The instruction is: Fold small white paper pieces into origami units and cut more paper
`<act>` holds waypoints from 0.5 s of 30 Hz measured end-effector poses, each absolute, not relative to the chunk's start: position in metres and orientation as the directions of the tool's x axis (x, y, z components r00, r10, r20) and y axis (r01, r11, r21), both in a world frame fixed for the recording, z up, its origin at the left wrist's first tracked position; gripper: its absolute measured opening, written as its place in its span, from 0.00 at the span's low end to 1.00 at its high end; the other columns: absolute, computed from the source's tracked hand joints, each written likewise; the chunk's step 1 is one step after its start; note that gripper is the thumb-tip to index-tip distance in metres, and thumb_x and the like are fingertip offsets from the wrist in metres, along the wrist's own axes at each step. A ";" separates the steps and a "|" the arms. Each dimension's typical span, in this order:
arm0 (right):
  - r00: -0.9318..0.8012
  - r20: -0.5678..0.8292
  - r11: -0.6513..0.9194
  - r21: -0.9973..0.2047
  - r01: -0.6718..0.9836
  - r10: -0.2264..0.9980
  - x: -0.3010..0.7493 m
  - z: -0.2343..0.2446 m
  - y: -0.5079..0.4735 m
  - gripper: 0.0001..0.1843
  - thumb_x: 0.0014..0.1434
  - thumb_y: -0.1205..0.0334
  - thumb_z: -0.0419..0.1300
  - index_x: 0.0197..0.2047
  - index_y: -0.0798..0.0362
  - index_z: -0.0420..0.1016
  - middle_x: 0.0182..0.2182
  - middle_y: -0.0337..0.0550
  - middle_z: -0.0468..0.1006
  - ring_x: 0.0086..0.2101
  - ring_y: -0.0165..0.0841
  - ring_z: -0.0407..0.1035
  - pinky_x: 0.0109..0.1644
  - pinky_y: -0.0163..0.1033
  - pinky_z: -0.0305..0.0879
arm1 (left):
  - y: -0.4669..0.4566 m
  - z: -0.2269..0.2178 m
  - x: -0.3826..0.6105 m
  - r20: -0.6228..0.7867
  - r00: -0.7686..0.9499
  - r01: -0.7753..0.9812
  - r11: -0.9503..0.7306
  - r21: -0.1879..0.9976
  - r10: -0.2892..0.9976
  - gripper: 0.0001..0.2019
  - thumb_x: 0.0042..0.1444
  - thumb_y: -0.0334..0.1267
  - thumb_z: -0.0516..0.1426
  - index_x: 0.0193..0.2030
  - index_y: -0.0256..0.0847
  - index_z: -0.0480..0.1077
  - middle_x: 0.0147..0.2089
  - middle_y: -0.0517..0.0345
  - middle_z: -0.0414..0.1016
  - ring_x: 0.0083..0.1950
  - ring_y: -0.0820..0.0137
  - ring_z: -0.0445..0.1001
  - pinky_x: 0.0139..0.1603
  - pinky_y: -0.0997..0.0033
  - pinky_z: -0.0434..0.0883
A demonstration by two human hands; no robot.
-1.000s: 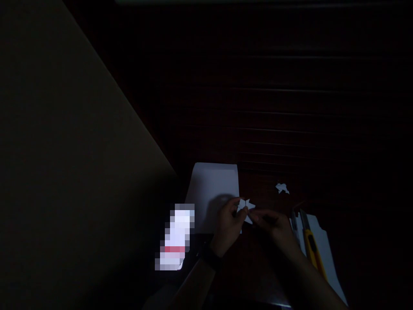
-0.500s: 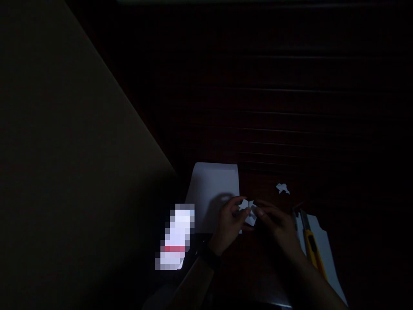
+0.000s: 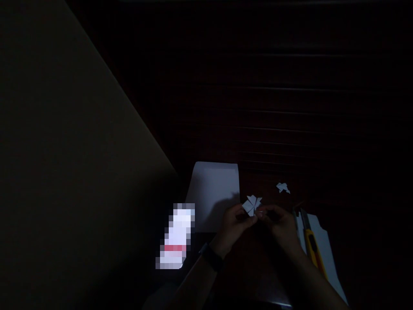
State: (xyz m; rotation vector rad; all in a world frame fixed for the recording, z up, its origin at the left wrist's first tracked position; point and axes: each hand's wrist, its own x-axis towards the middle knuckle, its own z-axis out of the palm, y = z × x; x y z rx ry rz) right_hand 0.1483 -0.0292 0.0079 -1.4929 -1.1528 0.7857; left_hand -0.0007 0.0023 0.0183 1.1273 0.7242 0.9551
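Observation:
A small folded piece of white paper (image 3: 251, 204) with several pointed flaps is held between my two hands above the dark table. My left hand (image 3: 232, 224), with a dark band on its wrist, pinches it from the left and below. On the other side, my right hand (image 3: 280, 221) grips a lower right flap between thumb and fingers. Behind them lies another small folded white paper piece (image 3: 283, 187), touched by neither hand. The dim light hides the exact folds and some of the fingertips.
A white sheet of paper (image 3: 214, 183) lies behind my left hand. To the left a bright, pixelated phone-like screen (image 3: 177, 237) glows. At the right, a yellow utility knife (image 3: 312, 247) rests on more white paper (image 3: 327, 249). A pale wall (image 3: 80, 150) borders the left side.
The folded paper has been turned in my hands, so more of its flaps show at the top. My right fingers have shifted to its lower right flap.

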 end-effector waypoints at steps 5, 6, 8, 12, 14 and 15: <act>0.349 0.094 0.049 -0.989 0.137 0.932 0.148 -0.001 -0.027 0.13 0.46 0.57 0.67 0.34 0.51 0.70 0.28 0.40 0.76 0.30 0.36 0.70 0.34 0.39 0.64 | 0.005 0.008 0.000 -0.061 0.438 -0.204 0.165 0.965 0.897 0.13 0.44 0.38 0.64 0.37 0.35 0.74 0.38 0.51 0.77 0.39 0.65 0.74 0.38 0.71 0.67; 0.348 0.081 0.052 -0.994 0.091 0.934 0.148 -0.002 -0.026 0.16 0.45 0.58 0.68 0.35 0.50 0.69 0.29 0.40 0.76 0.30 0.36 0.70 0.33 0.39 0.65 | 0.005 0.007 0.000 -0.073 0.437 -0.195 0.174 0.965 0.897 0.13 0.43 0.38 0.64 0.36 0.34 0.74 0.36 0.52 0.77 0.37 0.66 0.73 0.37 0.72 0.67; 0.314 0.041 0.043 -0.999 -0.001 0.949 0.149 -0.004 -0.025 0.19 0.44 0.57 0.69 0.37 0.50 0.67 0.31 0.40 0.76 0.29 0.36 0.70 0.32 0.39 0.65 | 0.005 0.006 -0.002 -0.089 0.437 -0.185 0.186 0.965 0.895 0.11 0.42 0.36 0.65 0.33 0.34 0.73 0.32 0.54 0.75 0.33 0.69 0.72 0.33 0.73 0.65; 0.236 0.000 0.014 -0.998 -0.056 0.972 0.153 -0.003 -0.024 0.20 0.44 0.58 0.69 0.38 0.50 0.66 0.34 0.43 0.76 0.32 0.38 0.71 0.35 0.40 0.66 | 0.005 0.004 -0.003 -0.090 0.440 -0.181 0.187 0.965 0.893 0.09 0.40 0.34 0.66 0.28 0.34 0.72 0.27 0.58 0.72 0.28 0.74 0.68 0.29 0.76 0.62; 0.217 0.001 0.007 -1.000 -0.028 0.976 0.155 -0.002 -0.024 0.20 0.44 0.58 0.69 0.38 0.50 0.66 0.34 0.42 0.76 0.34 0.38 0.71 0.36 0.40 0.66 | 0.005 0.002 -0.003 -0.093 0.444 -0.179 0.189 0.965 0.891 0.09 0.39 0.34 0.66 0.27 0.34 0.71 0.25 0.59 0.72 0.27 0.75 0.67 0.28 0.76 0.61; 0.213 0.006 0.007 -1.000 -0.005 0.977 0.156 0.000 -0.023 0.20 0.44 0.58 0.69 0.38 0.50 0.66 0.34 0.42 0.76 0.34 0.38 0.71 0.36 0.40 0.66 | 0.005 0.001 -0.003 -0.093 0.445 -0.176 0.188 0.966 0.891 0.09 0.39 0.34 0.66 0.27 0.34 0.71 0.25 0.59 0.72 0.27 0.75 0.67 0.28 0.76 0.61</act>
